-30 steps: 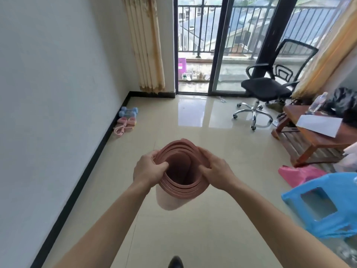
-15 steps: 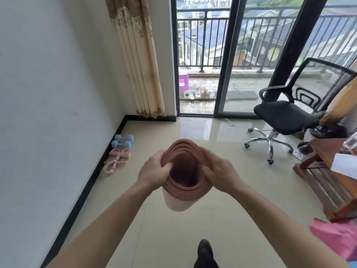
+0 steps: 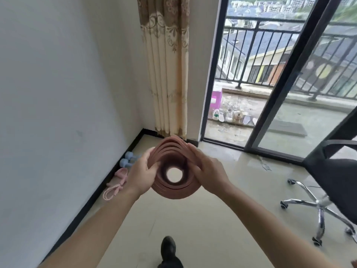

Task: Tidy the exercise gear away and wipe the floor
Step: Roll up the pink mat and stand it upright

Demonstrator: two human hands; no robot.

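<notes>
Pink rolled mat (image 3: 174, 190) sits clamped between both hands, left hand (image 3: 142, 174) and right hand (image 3: 209, 171) on opposite sides, its long axis pointing away toward the dumbbells (image 3: 127, 159) lying beyond the nearer left hand.

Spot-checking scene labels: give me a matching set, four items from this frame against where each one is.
Items:
1. rolled mat
2. blue dumbbells
3. office chair
4. shoes

Places:
A. on the balcony, beyond the glass door
B. on the floor by the left wall's skirting
C. between the left hand and right hand
D. at the right edge, on a chrome wheeled base

Pairs: 1-C, 2-B, 3-D, 4-A
</notes>
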